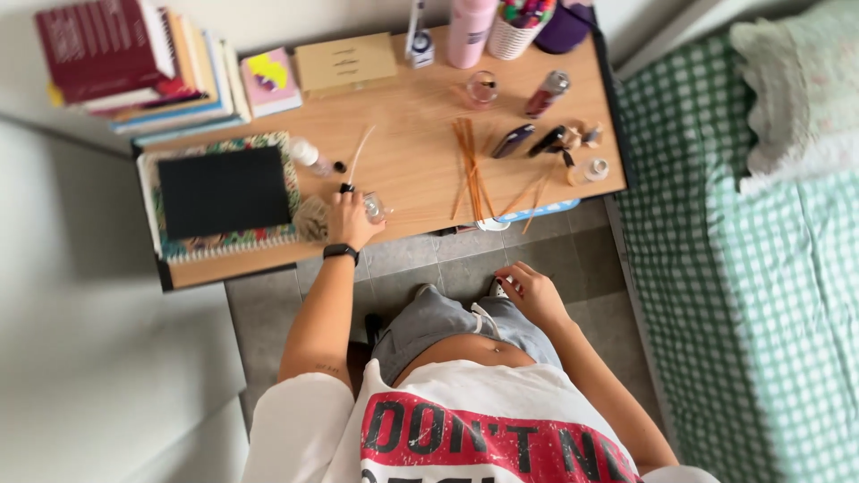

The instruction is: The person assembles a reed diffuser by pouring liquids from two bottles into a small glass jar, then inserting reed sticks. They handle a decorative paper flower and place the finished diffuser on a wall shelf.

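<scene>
Gripping a small glass bottle (374,207) at the wooden desk (412,161) edge.
Left hand (349,219) is clenched around it; right hand (530,291) hangs loose, fingers released, below the reed sticks (470,165).

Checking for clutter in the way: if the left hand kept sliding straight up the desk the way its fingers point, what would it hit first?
Probably the pale reed standing from the small glass bottle that the left hand grips; beyond it the flat tan box. Depth is unclear.

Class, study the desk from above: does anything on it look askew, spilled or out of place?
Yes. The bundle of thin wooden sticks is fanned out loosely, and a few stray ones poke past the desk's front edge. Nothing looks spilled. The left hand rests on a small glass jar; the right hand hangs below the desk.
</scene>
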